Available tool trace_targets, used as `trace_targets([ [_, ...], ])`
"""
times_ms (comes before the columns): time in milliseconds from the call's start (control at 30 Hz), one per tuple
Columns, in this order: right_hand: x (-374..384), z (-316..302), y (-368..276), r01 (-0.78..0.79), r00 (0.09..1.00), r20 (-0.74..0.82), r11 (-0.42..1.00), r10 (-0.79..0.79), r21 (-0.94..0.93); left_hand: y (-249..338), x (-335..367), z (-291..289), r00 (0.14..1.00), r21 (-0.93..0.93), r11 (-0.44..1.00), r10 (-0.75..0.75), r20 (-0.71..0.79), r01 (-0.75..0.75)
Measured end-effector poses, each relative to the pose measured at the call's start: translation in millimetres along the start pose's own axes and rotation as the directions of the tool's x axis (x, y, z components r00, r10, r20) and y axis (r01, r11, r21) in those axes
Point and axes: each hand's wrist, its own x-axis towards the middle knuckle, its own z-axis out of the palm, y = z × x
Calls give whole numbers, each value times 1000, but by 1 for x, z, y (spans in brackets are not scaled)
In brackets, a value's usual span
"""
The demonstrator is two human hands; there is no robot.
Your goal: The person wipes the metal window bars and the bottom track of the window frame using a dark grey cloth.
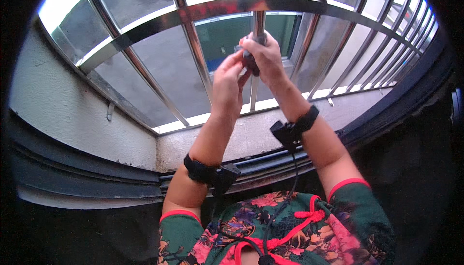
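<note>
1. Where the left hand (226, 85) and right hand (268, 58) sit close together, head view, just above frame centre, there's a small dark piece (249, 62) between them, right at an upright bar (259, 24).
2. Right hand: fingers curled, closed round the dark piece, at its right and upper side. Contact with the bar itself: can't tell, fingers cover it.
3. Left hand: fingertips bunched at the piece's left edge, thumb and finger near each other. Real pinch or just touching: can't tell, part hidden.
4. Piece hides a short stretch of the bar; bar shows again above and below the hands. Exact shape too small to read.
5. Railing: shiny cross rail (217, 9) curves over the top of the frame, more bars left and right.
6. Behind it: grey wall (162, 64), green window (220, 37) at upper centre.
7. Left of frame: pale wall (58, 95), small hook (110, 111) low on it. Dark window frame (92, 170) runs across lower left.
8. Forearms rise from the lower edge, each with a black strap and box; cable (296, 173) hangs off the right one.
9. Bottom: green floral top (309, 226), red trim.
</note>
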Motion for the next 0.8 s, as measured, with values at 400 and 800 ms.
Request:
trace_targets([
  [400,-99,-53,176,-244,951,-267,905,154,-348,-172,-20,-113,945,380,874,-224,-237,302],
  [800,-136,-6,33,-220,927,-317,975,200,-25,-54,-77,-42,989,415,909,-100,104,48],
])
